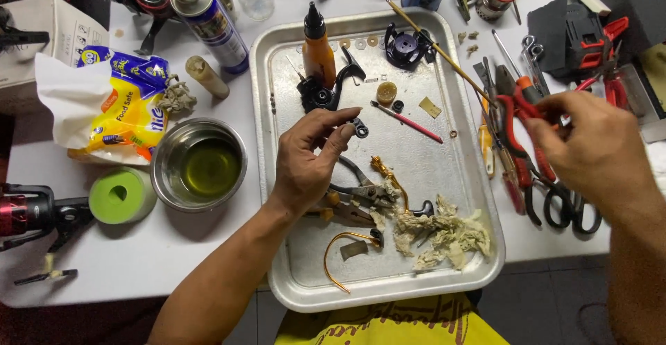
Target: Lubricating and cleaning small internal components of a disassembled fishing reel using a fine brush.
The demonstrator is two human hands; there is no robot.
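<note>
White table (173, 262): metal tray (277, 276), steel bowl (199, 164), green roll (122, 194), spray can (208, 19).

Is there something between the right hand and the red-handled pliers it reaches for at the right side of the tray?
Nothing visible stands between them. The right hand already has its fingertips on the red-handled pliers, which lie among other tools on the table beside the metal tray. The left hand holds a small black ring over the tray, well apart.

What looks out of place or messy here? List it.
Soiled, crumpled tissue wads lie among parts in the metal tray. Another dirty wad sits beside the steel bowl of yellowish liquid. Nothing looks spilled.
</note>
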